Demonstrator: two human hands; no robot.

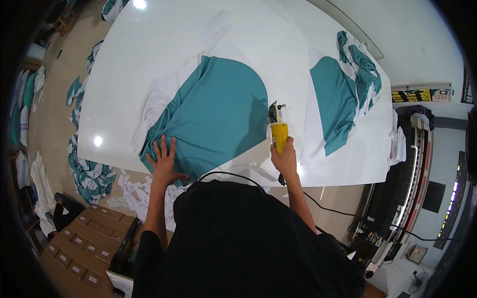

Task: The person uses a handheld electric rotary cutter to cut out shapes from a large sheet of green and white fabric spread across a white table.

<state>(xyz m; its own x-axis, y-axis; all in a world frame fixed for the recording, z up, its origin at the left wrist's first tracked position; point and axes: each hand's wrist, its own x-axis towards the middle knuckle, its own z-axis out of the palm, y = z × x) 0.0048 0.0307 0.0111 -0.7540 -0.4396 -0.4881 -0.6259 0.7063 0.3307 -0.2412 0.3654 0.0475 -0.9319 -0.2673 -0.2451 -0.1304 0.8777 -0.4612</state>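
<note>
Right hand (284, 158) clamped around yellow handle of electric cutter (277, 126); cutter's long axis runs away from the person, dark blade head at far end, at right edge of teal cloth (213, 111). Right forearm extended, black cord (233, 175) trailing back. Left hand (165, 161) flat, fingers spread, pressing cloth's near corner. White table (149, 49) beneath. Second teal piece (335, 102) lies further right; scraps (92, 176) on floor left.

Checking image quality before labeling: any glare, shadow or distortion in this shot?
Head view: lamp glare spots on the white table near its left and far edges; the yellow cutter in the right hand casts a shadow on the teal fabric held by the left hand; fisheye bends the table's edges, dark rim.
</note>
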